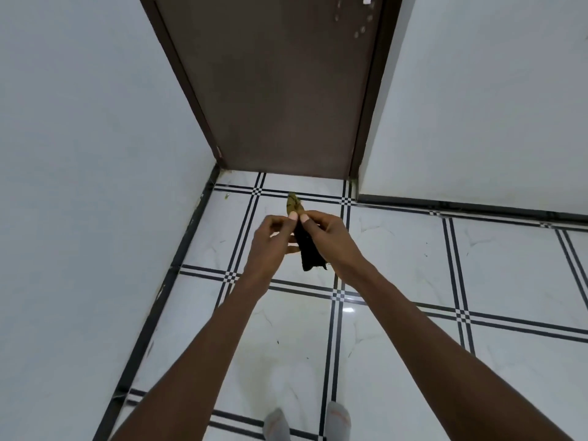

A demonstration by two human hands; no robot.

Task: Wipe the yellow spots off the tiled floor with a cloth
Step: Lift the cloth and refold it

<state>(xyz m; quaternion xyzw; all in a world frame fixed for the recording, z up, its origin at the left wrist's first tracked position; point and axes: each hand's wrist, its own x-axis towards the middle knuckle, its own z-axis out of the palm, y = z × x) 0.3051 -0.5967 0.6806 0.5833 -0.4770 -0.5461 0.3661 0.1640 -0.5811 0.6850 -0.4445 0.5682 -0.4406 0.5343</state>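
A dark cloth [309, 249] hangs between my two hands, held up in the air over the white tiled floor [397, 256]. Its upper tip is stained yellow-green. My left hand [273, 240] pinches the cloth near the top with thumb and fingers. My right hand [324, 235] pinches it from the other side, fingertips almost meeting the left's. A small yellowish speck [227, 196] lies on the floor by the left wall, near the door. A faint yellowish smear [270, 367] shows on the tile closer to me.
A brown door [280, 90] stands shut straight ahead, with white walls [79, 154] on both sides and a dark skirting along the floor. My two feet in grey socks [305, 421] stand at the bottom edge. Black double lines cross the tiles.
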